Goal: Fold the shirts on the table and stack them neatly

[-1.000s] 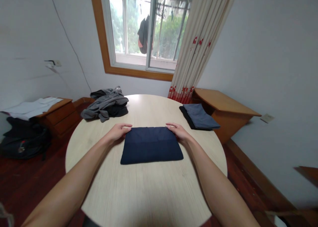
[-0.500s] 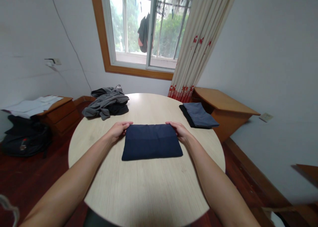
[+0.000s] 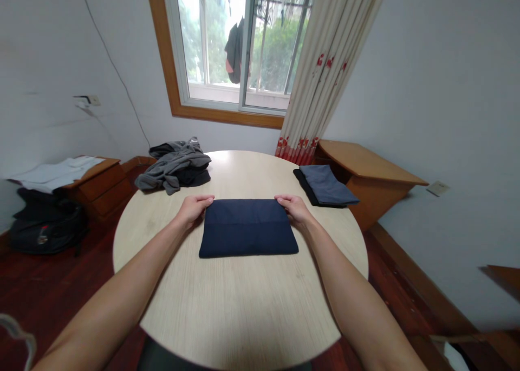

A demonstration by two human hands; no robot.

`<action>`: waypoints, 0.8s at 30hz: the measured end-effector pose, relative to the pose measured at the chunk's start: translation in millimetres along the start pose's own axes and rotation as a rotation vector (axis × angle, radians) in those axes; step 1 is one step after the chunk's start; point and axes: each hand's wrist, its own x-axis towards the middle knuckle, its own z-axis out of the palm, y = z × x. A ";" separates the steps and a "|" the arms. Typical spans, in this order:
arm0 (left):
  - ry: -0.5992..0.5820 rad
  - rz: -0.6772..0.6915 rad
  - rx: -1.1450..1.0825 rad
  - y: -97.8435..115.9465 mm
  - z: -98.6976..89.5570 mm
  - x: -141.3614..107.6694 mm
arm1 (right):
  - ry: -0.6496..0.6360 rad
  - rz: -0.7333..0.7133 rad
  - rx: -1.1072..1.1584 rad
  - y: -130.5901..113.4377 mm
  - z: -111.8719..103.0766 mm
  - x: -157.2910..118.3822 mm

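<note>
A dark navy garment [image 3: 249, 229], folded into a flat rectangle, lies on the round pale wooden table [image 3: 244, 300]. My left hand [image 3: 192, 210] pinches its far left corner, thumb on top and the other fingers partly hidden underneath. At the far right corner, my right hand [image 3: 296, 209] grips the cloth in the same way. The garment's near edge rests on the tabletop. What kind of clothing it is cannot be told from its folded shape.
A rumpled heap of grey and black clothes [image 3: 176, 166] sits at the table's back left. Folded grey and black garments [image 3: 327, 186] lie at the right edge, beside a wooden desk [image 3: 365, 162]. A curtain [image 3: 325, 78] hangs behind.
My fingers have shifted slightly outward at the far corners, and the far edge looks straighter. The garment stays in nearly the same place; the whole view has moved a little.
</note>
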 end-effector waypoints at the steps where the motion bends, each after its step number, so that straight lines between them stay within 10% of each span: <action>1: 0.009 0.025 0.030 0.4 -0.2 0.0 | 0.012 -0.018 -0.029 2.4 -0.1 2.0; 10: 0.062 0.231 0.389 -3.0 -3.8 1.0 | 0.097 -0.338 -0.553 12.9 -1.8 11.4; 16: -0.157 0.125 0.263 -3.0 -8.5 -0.1 | -0.026 -0.255 -0.420 15.4 -4.4 9.5; 24: -0.136 0.176 0.181 0.3 -10.2 1.3 | 0.041 -0.395 -0.406 4.5 -7.8 8.6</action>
